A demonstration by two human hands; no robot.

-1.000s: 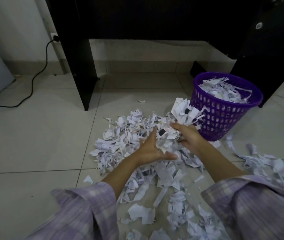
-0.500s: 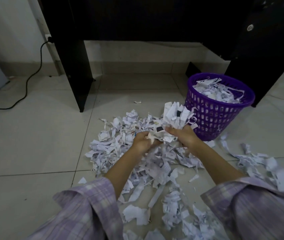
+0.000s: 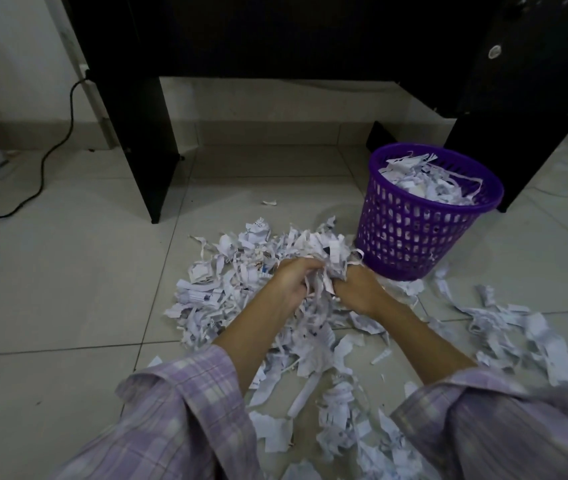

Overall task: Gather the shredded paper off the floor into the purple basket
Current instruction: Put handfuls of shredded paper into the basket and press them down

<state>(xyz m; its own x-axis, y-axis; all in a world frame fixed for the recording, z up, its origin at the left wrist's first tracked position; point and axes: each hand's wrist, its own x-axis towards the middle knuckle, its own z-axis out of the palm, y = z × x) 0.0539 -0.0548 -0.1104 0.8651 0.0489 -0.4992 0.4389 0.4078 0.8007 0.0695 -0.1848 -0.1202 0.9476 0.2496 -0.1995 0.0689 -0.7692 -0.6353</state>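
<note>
Both hands, left (image 3: pixel 291 284) and right (image 3: pixel 358 289), are closed together on one clump of paper (image 3: pixel 324 261) atop the floor (image 3: pixel 67 271) pile, likely bunched for lifting into the nearly full basket (image 3: pixel 414 233) just beyond.

Single head-worn wide-angle view, looking forward and down, close above the tiled floor (image 3: pixel 67 271), desk (image 3: pixel 275 36) ahead
</note>
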